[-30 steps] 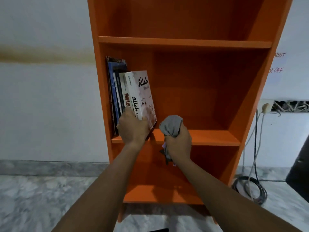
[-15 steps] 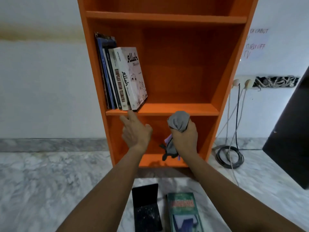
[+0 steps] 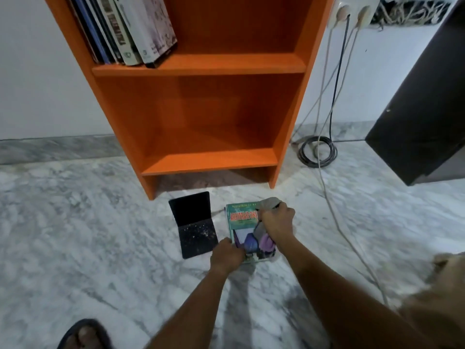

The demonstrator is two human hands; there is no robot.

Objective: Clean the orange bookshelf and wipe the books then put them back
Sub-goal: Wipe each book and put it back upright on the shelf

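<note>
The orange bookshelf [image 3: 201, 69] stands against the wall. Several books [image 3: 125, 28] lean upright at the left of its middle shelf. A green book [image 3: 241, 217] lies flat on the marble floor in front of the shelf. My left hand [image 3: 226, 255] grips the green book's near left corner. My right hand [image 3: 276, 220] holds a bunched grey cloth [image 3: 269, 203] and rests on the book's cover. The cloth's loose end hangs under my right wrist.
A black folding case [image 3: 195, 225] lies open on the floor just left of the green book. Coiled cables [image 3: 317, 152] run down from wall sockets at the right. A dark cabinet [image 3: 422, 109] stands far right. My sandalled foot [image 3: 85, 335] is at the bottom left.
My view has dropped from the middle shelf to the floor. Both hands have come down from the shelf to the green book; my left hand now grips its corner.
</note>
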